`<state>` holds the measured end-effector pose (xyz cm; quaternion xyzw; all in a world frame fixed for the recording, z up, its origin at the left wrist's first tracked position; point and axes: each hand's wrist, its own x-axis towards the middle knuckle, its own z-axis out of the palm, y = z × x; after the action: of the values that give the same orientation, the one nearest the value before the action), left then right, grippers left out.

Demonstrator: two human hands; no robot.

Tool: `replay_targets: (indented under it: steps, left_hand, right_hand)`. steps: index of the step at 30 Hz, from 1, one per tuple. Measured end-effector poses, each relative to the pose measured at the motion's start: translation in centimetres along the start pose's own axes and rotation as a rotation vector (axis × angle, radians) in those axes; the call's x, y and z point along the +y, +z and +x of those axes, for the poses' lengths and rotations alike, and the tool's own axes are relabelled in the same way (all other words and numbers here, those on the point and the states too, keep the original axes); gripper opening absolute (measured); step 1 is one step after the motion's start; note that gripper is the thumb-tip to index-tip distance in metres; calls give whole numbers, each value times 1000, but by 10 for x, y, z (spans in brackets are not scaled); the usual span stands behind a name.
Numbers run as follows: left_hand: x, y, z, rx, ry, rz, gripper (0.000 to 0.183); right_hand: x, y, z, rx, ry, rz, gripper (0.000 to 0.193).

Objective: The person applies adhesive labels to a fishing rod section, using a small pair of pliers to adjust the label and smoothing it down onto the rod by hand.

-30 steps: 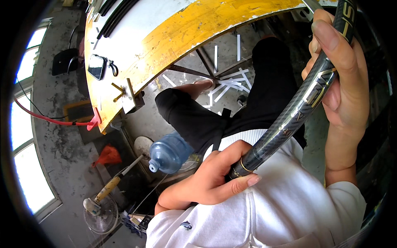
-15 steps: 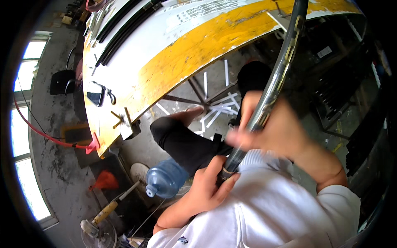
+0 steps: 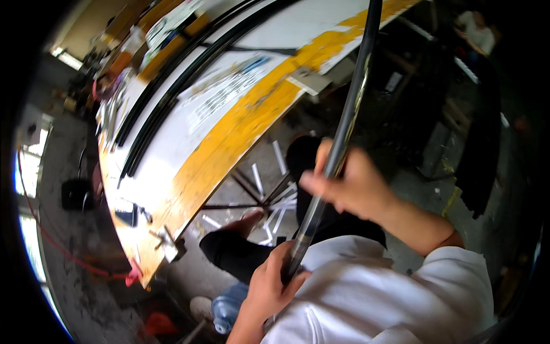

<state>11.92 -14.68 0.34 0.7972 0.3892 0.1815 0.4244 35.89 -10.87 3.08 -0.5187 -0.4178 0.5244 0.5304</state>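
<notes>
1. At the far left, bright windows (image 3: 31, 238) are set in a grey wall; a thin red hose (image 3: 63, 246) is strung across to the corner of the desk, and a black chair (image 3: 77, 194) is placed beyond it.
2. The desk (image 3: 209, 140) is surfaced in glossy white, with a worn, chipped yellow band along its edge; a dark phone (image 3: 127, 215) is laid near its left corner, and long black rods (image 3: 154, 135), smooth and slightly curved by the lens, are lined up farther in.
3. A printed sheet (image 3: 220, 97) is spread on the white part; rows of dark print are shown on it, too blurred to be read.
4. Below, a translucent blue bottle (image 3: 228, 307) is partly seen; narrow white strips (image 3: 258, 179) are scattered on the concrete floor.
5. The lower end of the held rod (image 3: 344, 129) is wrapped by the left hand (image 3: 269, 284); the rod is slanted up and right in front of the body, dark and glossy, with gold markings blurred past reading.
6. Higher up, the rod is clasped between thumb and fingers of the right hand (image 3: 355, 183), which is blurred.
7. At the upper right, another person (image 3: 480, 33) in a light top is seen.
</notes>
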Motion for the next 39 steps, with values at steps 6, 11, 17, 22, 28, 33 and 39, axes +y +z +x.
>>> replay_targets:
  steps: [6, 11, 17, 22, 28, 33, 39]
  left_hand:
    - [5, 15, 36, -138, -51, 100, 57]
    - [38, 75, 106, -308, 179, -30, 72]
    - [28, 65, 113, -206, 367, 93, 61]
    - [18, 56, 117, -104, 290, 66, 40]
    - [32, 41, 121, -56, 189, -63, 30]
    - [54, 20, 135, -90, 389, -426, 33]
    - [102, 7, 145, -71, 723, -1130, 45]
  right_hand:
    - [-16, -80, -19, 533, -84, 75, 19]
    - [41, -110, -52, 724, 15, 22, 23]
    - [106, -292, -12, 1015, 117, -588, 41]
    - [142, -395, 16, 1018, 440, -914, 75]
    - [119, -411, 63, 1001, 620, -1100, 83]
    - [110, -407, 78, 980, 670, -1235, 80]
    - [128, -430, 74, 908, 685, -1462, 54]
